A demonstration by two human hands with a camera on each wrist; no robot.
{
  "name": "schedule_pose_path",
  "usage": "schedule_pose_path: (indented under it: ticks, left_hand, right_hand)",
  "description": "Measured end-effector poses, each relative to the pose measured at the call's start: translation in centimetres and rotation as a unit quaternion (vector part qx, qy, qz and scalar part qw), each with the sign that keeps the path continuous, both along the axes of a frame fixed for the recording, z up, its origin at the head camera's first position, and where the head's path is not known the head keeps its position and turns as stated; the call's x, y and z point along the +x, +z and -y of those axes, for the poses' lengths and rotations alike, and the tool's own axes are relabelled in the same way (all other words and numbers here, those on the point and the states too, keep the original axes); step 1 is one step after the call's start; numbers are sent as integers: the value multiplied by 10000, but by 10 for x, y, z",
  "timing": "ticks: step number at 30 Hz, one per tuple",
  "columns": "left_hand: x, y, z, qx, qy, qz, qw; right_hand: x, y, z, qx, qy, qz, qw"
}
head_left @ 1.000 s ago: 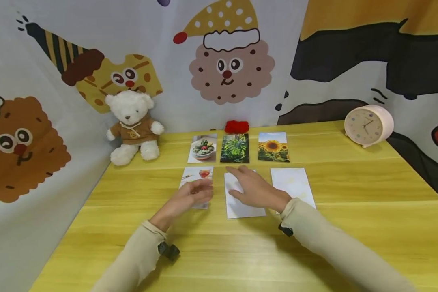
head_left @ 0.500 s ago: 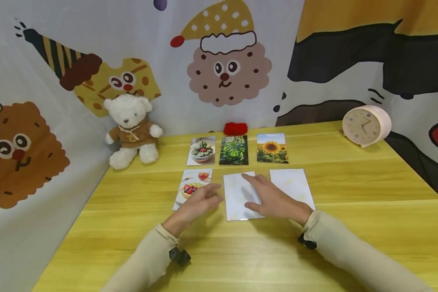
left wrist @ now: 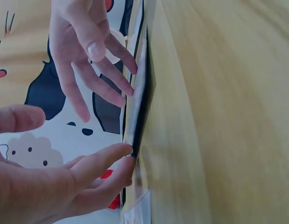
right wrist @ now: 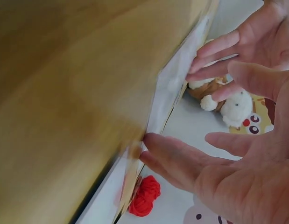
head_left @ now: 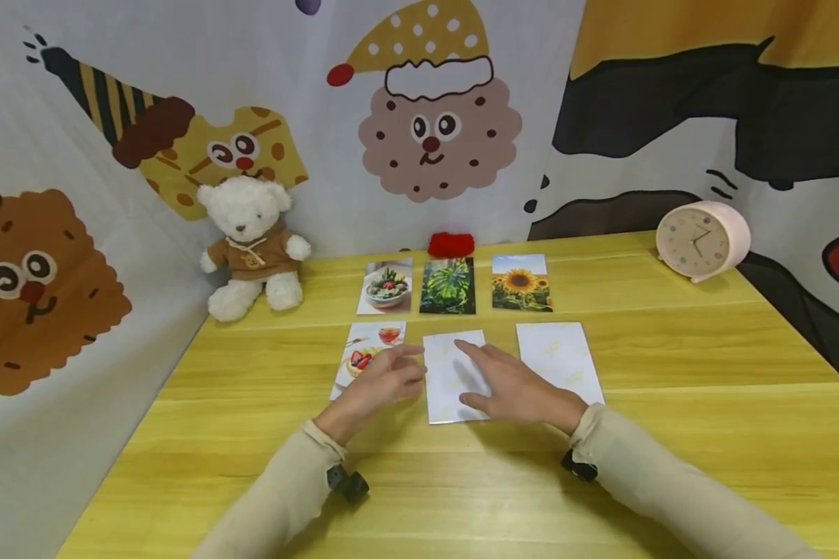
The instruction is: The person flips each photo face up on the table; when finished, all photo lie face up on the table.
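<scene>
A blank white card [head_left: 449, 380] with faint yellow marks lies in the middle of the front row. My left hand [head_left: 386, 379] is at its left side, fingertips touching or very close to that edge. From the right, my right hand [head_left: 517, 388] reaches over it, its straight fingers at the right edge. In the right wrist view the fingertips [right wrist: 147, 138] meet the card near the table. To the left, a dessert picture card [head_left: 349, 371] is partly covered by my left hand. Another white card [head_left: 555, 353] lies to the right, its lower corner behind my right hand.
Behind stand three picture cards in a row: a succulent bowl card [head_left: 388, 287], a green leaf card [head_left: 449, 286] and a sunflower card [head_left: 521, 282]. A red bundle [head_left: 451, 244], a white teddy bear [head_left: 252, 248] and a pink clock [head_left: 702, 241] line the back.
My left hand has moved right, off much of the dessert card. My right hand went right, then slightly back left. The middle white card has shifted a little left.
</scene>
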State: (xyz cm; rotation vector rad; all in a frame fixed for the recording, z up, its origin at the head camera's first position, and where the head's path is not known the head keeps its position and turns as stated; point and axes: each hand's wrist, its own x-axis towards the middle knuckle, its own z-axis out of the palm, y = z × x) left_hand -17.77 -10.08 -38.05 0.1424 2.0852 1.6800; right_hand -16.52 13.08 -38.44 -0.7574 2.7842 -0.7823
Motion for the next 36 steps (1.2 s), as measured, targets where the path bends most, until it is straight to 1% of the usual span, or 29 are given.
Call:
schedule_pose_path:
  ticks: [5, 9, 13, 15, 19, 21, 26, 29, 32, 34, 36]
  left_hand:
    - [-3, 1, -2, 394, 270, -68, 9988]
    - [-5, 1, -4, 765, 393, -135, 9962]
    - [-6, 0, -8, 1152, 403, -158, 9924]
    - [-7, -1, -10, 1205, 341, -236, 9918]
    - [-6, 0, -14, 1151, 199, -381, 9924]
    - [-3, 0, -16, 1177, 190, -361, 9922]
    - [-3, 4, -19, 1301, 131, -265, 9911]
    - [-3, 4, -19, 1338, 69, -295, 9905]
    - [-4, 5, -20, 1364, -32, -456, 9896]
    - [-4, 6, -21, 1394, -73, -552, 9887]
    - [-4, 6, -23, 1396, -80, -591, 9884]
  right_hand:
    - [0, 1, 5, -32, 39, -49, 10000]
    - [1, 2, 9, -103, 44, -105, 9999]
    - [1, 4, 12, -228, -101, -62, 9997]
    - [1, 6, 13, -294, -153, -12, 9994]
    - [2, 8, 13, -400, -114, 32, 9991]
    - [2, 9, 13, -414, -93, 17, 9991]
    - [0, 13, 11, -611, -7, -35, 9981]
    - [-2, 15, 10, -939, 47, 204, 9954]
    - [-3, 19, 10, -1344, 79, 467, 9898]
    - [-4, 22, 10, -1599, 93, 590, 9853]
    - [-5, 25, 10, -1711, 0, 601, 9834]
